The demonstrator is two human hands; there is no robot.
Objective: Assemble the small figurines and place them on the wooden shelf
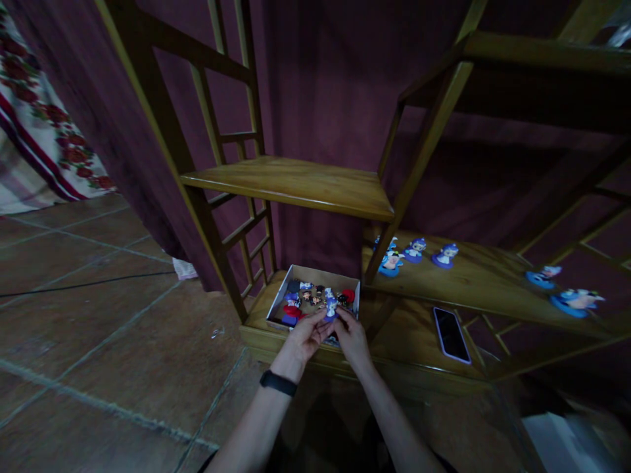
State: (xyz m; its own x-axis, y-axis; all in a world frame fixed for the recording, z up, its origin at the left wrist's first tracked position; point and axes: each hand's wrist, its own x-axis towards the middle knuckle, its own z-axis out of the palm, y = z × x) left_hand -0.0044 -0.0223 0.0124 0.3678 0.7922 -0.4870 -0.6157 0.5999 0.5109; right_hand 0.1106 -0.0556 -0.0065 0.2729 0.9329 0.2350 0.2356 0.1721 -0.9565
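Left grip, right grip: purple figurine held between them.

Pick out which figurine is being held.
The purple-and-white figurine between the left hand and right hand; the other figurines sit in the box or on the shelf at right.

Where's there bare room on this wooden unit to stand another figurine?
Bare: the shelf above the box; the right-hand shelf between the rightmost purple-based figurine and the blue-based pair beyond; the bottom board between box and phone. Crowded: the box itself, holding many figurines, and the right-hand shelf's left end.
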